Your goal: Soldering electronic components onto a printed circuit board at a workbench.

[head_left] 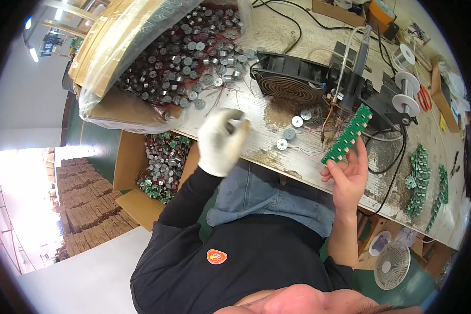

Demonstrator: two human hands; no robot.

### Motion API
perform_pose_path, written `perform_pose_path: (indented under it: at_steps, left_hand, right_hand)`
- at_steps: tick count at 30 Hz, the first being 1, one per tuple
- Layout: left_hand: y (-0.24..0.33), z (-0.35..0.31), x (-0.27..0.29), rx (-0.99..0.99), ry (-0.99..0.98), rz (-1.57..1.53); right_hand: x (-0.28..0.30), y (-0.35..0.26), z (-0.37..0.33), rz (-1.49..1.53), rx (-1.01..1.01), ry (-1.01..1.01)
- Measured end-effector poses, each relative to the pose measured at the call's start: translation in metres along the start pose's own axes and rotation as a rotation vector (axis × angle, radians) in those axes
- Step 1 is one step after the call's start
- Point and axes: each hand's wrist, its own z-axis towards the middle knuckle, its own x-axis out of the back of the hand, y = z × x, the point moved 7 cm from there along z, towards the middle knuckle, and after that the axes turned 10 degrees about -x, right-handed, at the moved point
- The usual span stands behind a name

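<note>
My left hand (221, 142), in a white glove, hovers over the table's front edge beside the pile of small motors (186, 68). Its bent thumb and finger stand apart, and I see nothing held between them. Between the thumb and fingertips of my bare right hand (350, 180) is a long green circuit board strip (349, 135), tilted upward, with small pale parts along it. The strip's upper part is close to the soldering rig (341, 97). Several loose round motors (289, 134) with thin red wires lie on the table between my hands.
A black fan (288, 81) stands behind the loose motors. Solder spools (406, 94) and red-handled pliers (424, 98) are at the right, with more green board strips (418, 180) nearer. Black cables cross the table. A cardboard box (130, 162) of motors and boards sits below the left edge.
</note>
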Motion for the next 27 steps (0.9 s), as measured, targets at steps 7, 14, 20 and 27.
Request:
perform_pose_path:
  at_steps: [7,14,20,27]
  left_hand:
    - [-0.031,0.045,0.014,-0.030,-0.164,0.305]
    - [-0.039,0.060,-0.013,-0.139,-0.188,0.260]
    - [-0.035,0.060,-0.017,-0.156,-0.218,0.245]
    - [-0.017,0.045,-0.004,-0.274,-0.102,0.134]
  right_hand:
    - [-0.002,-0.001,0.001,-0.016,0.015,-0.013]
    - [-0.002,0.002,-0.001,0.009,0.010,-0.004]
    - [-0.001,0.002,0.000,0.016,-0.003,-0.018]
    - [-0.003,0.001,0.000,0.004,0.001,-0.019]
